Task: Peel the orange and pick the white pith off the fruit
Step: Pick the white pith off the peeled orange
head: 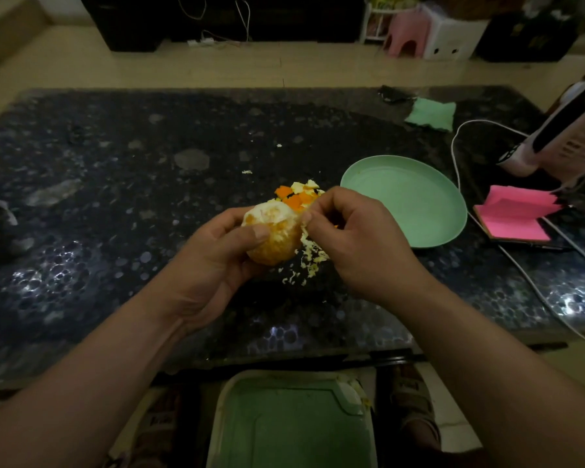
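Orange (277,244) over mid-table (115,197), plate (412,204) just right.

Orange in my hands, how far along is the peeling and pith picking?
Peeling looks done: the orange shows no rind, and peel pieces lie on the table behind it. In hand: the left hand grips the fruit while the right hand pinches pith at its side. Left: white patches on top.

Peeled orange (273,239) in left hand (213,265)

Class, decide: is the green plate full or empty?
Empty: the green plate shows only bare surface; the peel pieces lie beside it.
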A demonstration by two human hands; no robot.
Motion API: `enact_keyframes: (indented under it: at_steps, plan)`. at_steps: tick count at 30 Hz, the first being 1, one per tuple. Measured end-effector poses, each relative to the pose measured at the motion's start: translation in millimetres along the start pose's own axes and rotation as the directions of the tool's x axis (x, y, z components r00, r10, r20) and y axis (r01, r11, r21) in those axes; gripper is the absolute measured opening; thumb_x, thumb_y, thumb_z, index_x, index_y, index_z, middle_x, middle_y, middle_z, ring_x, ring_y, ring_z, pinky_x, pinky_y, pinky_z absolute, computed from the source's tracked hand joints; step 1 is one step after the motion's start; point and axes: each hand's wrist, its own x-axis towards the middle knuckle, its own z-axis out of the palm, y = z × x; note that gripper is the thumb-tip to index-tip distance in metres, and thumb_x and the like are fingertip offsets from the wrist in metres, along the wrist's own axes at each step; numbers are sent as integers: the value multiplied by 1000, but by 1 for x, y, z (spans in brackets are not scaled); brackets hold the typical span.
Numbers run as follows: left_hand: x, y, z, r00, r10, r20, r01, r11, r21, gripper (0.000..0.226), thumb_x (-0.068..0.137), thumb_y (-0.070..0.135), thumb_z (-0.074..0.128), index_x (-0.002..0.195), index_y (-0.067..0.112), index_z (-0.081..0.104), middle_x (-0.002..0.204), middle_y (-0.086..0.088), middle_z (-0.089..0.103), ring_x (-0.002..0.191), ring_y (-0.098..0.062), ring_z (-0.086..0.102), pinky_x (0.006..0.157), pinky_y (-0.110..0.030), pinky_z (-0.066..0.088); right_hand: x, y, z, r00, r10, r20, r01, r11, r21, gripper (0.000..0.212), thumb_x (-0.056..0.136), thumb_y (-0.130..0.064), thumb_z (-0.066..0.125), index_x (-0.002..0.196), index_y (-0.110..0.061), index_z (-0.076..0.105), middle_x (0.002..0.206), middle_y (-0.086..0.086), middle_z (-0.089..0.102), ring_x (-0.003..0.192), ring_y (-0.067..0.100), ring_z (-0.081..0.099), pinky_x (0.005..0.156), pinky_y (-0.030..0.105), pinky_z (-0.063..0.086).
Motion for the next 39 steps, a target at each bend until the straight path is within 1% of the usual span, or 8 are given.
enact_keyframes:
  at_steps: [9,16,20,25,27,29,35,39]
  plan:
    - [-1,6,-9,989,-33,146,47,994,-95,72,73,32,91,138,10,68,144,-20,64,128,-33,63,110,-47,51,6,8,-2,999,32,-13,-32,998,-53,16,101,-25,68,87,-17,68,72,-14,62,65,-1,55,60,9,40]
    - [-4,12,-9,989,-40,139,65,981,-181,67,66,32,97,125,9,76,140,-19,68,122,-30,69,90,-37,63,12,22,-4,998,68,-20,-70,986,-153,15,104,-30,66,93,-24,74,71,-23,63,69,-5,58,61,8,39]
    - [2,5,-8,998,-68,-13,65,986,-154,43,89,19,73,129,4,68,135,-19,70,123,-32,68,86,-37,64,16,34,7,992,120,47,-93,917,-388,14,102,-31,66,99,-23,78,93,-9,74,86,13,67,80,37,57]
    - [4,1,-10,994,-81,-79,71,990,-120,42,85,18,66,125,3,69,130,-18,73,116,-29,70,86,-36,65,18,40,16,986,161,48,-107,824,-556,29,96,-45,72,82,-24,59,79,-5,66,77,19,62,68,37,53]
    - [5,0,-12,995,-73,-64,65,991,-116,40,86,17,68,124,4,70,129,-19,73,115,-29,71,85,-36,64,18,40,15,985,155,75,-80,798,-598,12,98,-37,67,94,-26,66,92,-5,68,88,20,64,68,35,50]
    - [5,0,-14,996,-63,-61,56,992,-109,40,87,17,68,125,4,70,128,-18,74,113,-28,73,86,-36,64,18,36,12,986,149,77,-81,825,-559,13,98,-27,64,110,-29,68,104,-8,68,95,17,64,72,34,48]
    - [5,3,-6,998,-17,-54,15,1000,-22,49,87,16,77,133,9,66,126,-12,76,106,-22,75,80,-32,63,11,10,1,999,49,16,-45,981,-188,5,98,-34,72,96,-30,73,88,-15,70,83,3,65,72,21,52]
    - [3,3,0,996,14,-90,-11,999,35,50,82,19,74,131,10,67,124,-10,76,105,-23,76,78,-29,62,2,-1,2,998,11,57,-4,992,-128,3,96,-33,77,95,-31,76,85,-18,72,83,0,67,71,11,49]
